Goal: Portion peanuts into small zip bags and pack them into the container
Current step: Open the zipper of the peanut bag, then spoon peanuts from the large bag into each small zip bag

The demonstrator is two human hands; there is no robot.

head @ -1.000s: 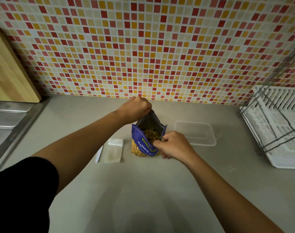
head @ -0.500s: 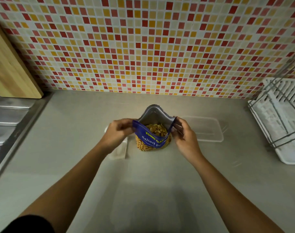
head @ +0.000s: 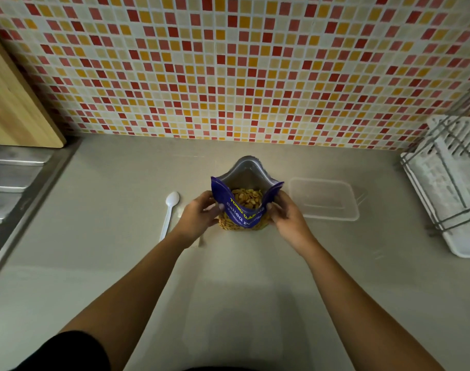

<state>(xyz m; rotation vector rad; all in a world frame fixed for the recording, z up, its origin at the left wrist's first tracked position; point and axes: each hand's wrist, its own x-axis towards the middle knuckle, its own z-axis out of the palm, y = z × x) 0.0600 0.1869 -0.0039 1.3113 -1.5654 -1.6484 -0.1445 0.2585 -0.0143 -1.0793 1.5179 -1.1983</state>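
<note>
My left grip (head: 199, 218) and right grip (head: 287, 218) are both closed on the peanut bag (head: 240, 212), one at each side of its mouth. The fingers and thumb of each curl round a blue side edge and hold the mouth spread wide. The bag stands upright on the grey counter (head: 116, 188) between the two grips. Its silver lining faces me above them, and the peanuts (head: 247, 197) show inside, level with my fingertips.

Just outside the left grip, apart from it, lies a white plastic spoon (head: 170, 210), bowl away from me. A sliver of clear zip bags (head: 180, 212) peeks out between spoon and grip; the rest is hidden under my hand. Just outside the right grip sits the clear container (head: 324, 200), near but not touching. Far beyond it stands a white dish rack (head: 447, 183).

A second ago my left grip was fisted at the bag's rear lip and my right pinched the front lip. Half a second ago both had already moved to the sides, as now. The spoon, then mostly behind my left arm, now shows in full, and the zip bags are more covered.
</note>
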